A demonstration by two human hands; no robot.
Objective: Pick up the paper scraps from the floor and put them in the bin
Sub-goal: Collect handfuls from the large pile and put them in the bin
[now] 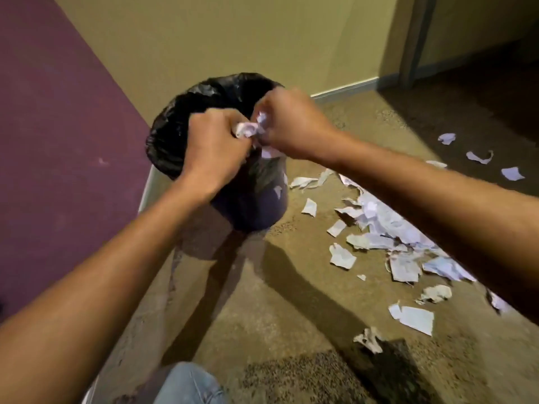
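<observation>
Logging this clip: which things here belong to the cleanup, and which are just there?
Job: bin with black bag; crumpled paper gripped by left hand and right hand; paper scraps on floor.
Just there: purple wall; baseboard.

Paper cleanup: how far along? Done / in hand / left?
Done: cannot tell; the inside of the bin, behind its black liner, is dark. In hand: the left hand and right hand both grip crumpled paper over the bin's mouth, not yet dropped. Left: most of it; a big pile of scraps and loose pieces lie on the carpet.
</observation>
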